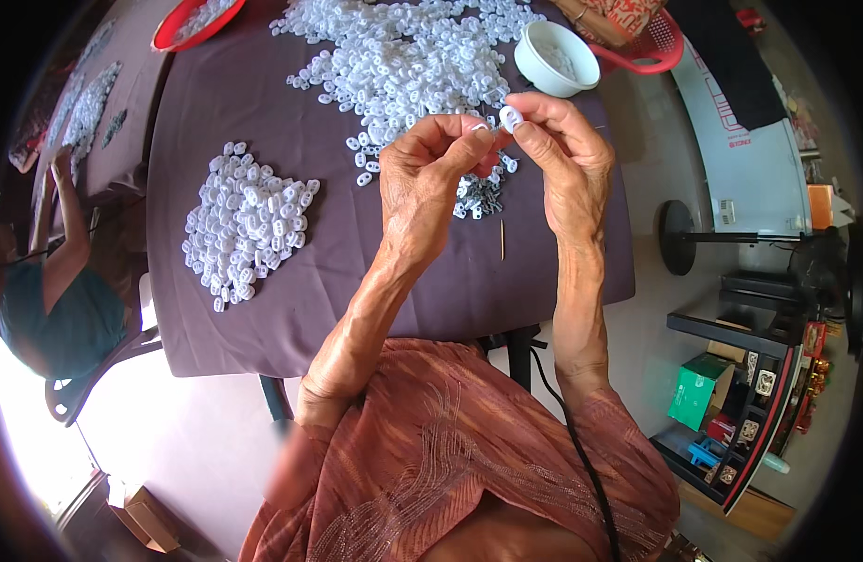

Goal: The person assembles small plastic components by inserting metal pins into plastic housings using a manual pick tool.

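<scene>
Purple-brown cloth (263,309) covers the table, lit from a bright floor at the lower left. Right hand (562,155) pinches a small white plastic piece (511,118) between thumb and forefinger, fingertips closed on it, held up above the cloth. Left hand (422,178) meets it, fingertips drawn together just beside the piece; whether they clamp anything cannot be told. Under the hands, a few loose white pieces and a thin wooden stick (502,240) lying on the cloth. Further left, a compact heap of white pieces (247,225). Beyond the hands, a large scattered spread of the same pieces (403,56). White bowl (555,58) at the far right of the table, red basket (658,47) behind it. Red dish (192,23) at the far left corner. Another person in a teal top (57,309) sits at the left. Shelf unit (750,393) with a green box at the right.
</scene>
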`<state>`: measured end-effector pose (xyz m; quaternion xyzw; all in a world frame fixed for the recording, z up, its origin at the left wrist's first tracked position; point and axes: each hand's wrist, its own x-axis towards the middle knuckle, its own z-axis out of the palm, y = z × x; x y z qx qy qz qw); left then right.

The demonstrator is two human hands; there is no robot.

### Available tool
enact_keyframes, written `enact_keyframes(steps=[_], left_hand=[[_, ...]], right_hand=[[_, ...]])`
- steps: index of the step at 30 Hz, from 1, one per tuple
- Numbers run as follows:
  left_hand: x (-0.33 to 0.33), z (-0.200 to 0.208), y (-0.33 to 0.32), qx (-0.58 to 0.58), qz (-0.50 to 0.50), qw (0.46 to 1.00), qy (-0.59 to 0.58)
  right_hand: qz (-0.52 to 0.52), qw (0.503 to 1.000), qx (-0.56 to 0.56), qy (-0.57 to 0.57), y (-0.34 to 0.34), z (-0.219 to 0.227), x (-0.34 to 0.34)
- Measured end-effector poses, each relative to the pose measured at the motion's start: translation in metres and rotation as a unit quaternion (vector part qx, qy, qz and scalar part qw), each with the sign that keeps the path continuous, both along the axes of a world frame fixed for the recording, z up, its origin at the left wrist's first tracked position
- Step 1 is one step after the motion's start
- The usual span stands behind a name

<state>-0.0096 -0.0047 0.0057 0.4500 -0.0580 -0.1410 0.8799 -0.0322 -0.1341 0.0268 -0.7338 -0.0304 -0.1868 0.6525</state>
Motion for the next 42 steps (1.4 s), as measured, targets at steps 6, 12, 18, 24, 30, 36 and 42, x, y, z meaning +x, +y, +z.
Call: enact_keyframes(steps=[6, 12, 18, 24, 30, 36, 42], left_hand=[[0.0003, -0.0018, -0.0002, -0.001, 0.003, 1.000, 0.003], [-0.0005, -0.0014, -0.0010, 0.004, 0.003, 1.000, -0.005], [-0.0002, -0.0004, -0.0019, 0.018, 0.005, 1.000, -0.003], [-0.0001, -0.0014, -0.0026, 0.018, 0.001, 1.000, -0.006], [0.0003, -0.0032, -0.0033, 0.020, 0.003, 1.000, -0.004], [-0.0003, -0.0031, -0.0034, 0.008, 0.001, 1.000, -0.002], [-0.0003, -0.0037, -0.0039, 0.006, 0.010, 1.000, 0.015]], right_hand=[[-0.005, 1.000, -0.024, 0.004, 0.0005, 0.0007, -0.0011], [-0.003, 1.000, -0.002, 0.001, 0.0013, 0.0020, -0.0016], [-0.011, 1.000, -0.009, 0.005, -0.0001, 0.0000, -0.0002], [-0.013, 1.000, -0.006, 0.003, -0.0012, -0.0022, -0.0006], [-0.020, 0.999, -0.032, 0.012, 0.0030, 0.0018, -0.0043], [-0.016, 0.999, -0.031, 0.010, 0.0055, 0.0026, -0.0051], [-0.029, 0.997, -0.076, -0.011, 0.0032, -0.0005, -0.0034]])
